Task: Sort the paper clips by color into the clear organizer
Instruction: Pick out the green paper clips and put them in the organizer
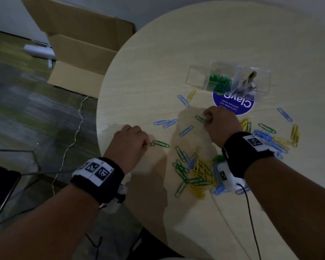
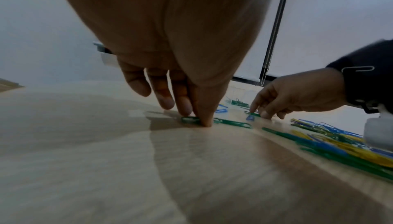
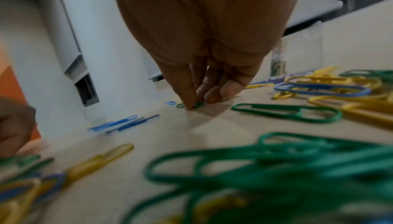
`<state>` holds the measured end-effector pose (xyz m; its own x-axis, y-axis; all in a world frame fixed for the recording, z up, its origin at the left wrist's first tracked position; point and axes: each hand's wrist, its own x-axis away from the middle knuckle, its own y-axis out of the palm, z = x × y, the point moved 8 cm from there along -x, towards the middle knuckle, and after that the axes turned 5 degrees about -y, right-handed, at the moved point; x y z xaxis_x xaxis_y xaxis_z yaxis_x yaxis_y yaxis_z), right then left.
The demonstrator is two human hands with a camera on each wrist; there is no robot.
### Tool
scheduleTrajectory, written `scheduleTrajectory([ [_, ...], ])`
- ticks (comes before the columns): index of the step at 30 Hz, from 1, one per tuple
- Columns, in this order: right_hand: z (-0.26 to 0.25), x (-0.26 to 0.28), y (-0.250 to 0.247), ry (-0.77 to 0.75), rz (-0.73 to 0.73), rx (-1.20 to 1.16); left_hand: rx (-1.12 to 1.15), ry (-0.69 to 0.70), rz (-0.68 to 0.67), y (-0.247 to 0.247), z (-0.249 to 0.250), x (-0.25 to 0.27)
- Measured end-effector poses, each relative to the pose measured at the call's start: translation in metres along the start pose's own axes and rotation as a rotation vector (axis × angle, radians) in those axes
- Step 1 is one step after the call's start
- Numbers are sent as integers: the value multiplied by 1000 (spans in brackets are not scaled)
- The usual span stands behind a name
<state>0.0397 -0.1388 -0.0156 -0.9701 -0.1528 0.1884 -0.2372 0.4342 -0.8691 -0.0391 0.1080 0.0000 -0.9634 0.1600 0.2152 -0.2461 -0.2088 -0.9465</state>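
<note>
You are working at a round table (image 1: 158, 62) with a pale wood-grain top, in dim light. Beyond your left hand, off the table's edge, an open cardboard box (image 1: 79, 53) stands on the grey-green floor (image 1: 17, 102), with a white object (image 1: 38, 51) lying just past it. A thin white cable (image 1: 77, 128) runs across the floor below the box. Ahead of your right hand, a round purple sticker (image 1: 235, 106) lies on the tabletop. Plain white walls (image 2: 340, 9) stand behind, where a roller blind's bead chain (image 2: 274, 31) hangs.
</note>
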Motion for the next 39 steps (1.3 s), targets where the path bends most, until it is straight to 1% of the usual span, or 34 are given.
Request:
scheduleTrajectory([
  [3, 6, 6, 0, 63, -77, -39, 47, -39, -104, 2, -2, 1],
  [5, 5, 17, -5, 34, -89, -37, 99, -16, -94, -1, 4, 2],
  [7, -7, 41, -11, -79, -58, -105, 153, 37, -33, -6, 15, 3],
  [9, -31, 80, -8, -276, -77, -118, 162, 100, 13, -8, 28, 3],
  [12, -51, 135, 17, -512, -154, 78, 102, 166, 13, 3, 38, -1],
  [14, -44, 154, 31, -585, -186, 122, 85, 152, 6, 8, 36, -2],
  [17, -16, 158, 32, -551, -158, 95, 115, 93, 7, 7, 29, -3],
  [20, 10, 146, 23, -433, -151, 105, 116, 79, -41, 10, 26, -3],
  [23, 25, 131, 5, -325, -69, 96, 76, 86, -107, 14, 30, -1],
  [25, 25, 126, -10, -273, 12, 40, 80, 76, -126, 15, 32, 1],
  [26, 21, 126, -16, -268, 53, 9, 100, 71, -113, 14, 33, 2],
  [27, 12, 129, -19, -285, 88, -17, 130, 78, -87, 12, 35, 1],
  [28, 2, 133, -19, -313, 96, -41, 158, 114, -60, 10, 42, 0],
  [29, -9, 137, -14, -341, 75, -57, 172, 179, -45, 9, 52, -1],
  [31, -28, 143, 2, -390, 6, -57, 135, 333, -57, 12, 74, 0],
  [33, -38, 143, 16, -407, -62, -53, 60, 414, -87, 20, 84, -1],
  [35, -43, 138, 24, -403, -106, -51, 28, 396, -110, 22, 81, -4],
  [39, -59, 128, 35, -410, -169, -38, 55, 249, -133, 17, 58, -11],
])
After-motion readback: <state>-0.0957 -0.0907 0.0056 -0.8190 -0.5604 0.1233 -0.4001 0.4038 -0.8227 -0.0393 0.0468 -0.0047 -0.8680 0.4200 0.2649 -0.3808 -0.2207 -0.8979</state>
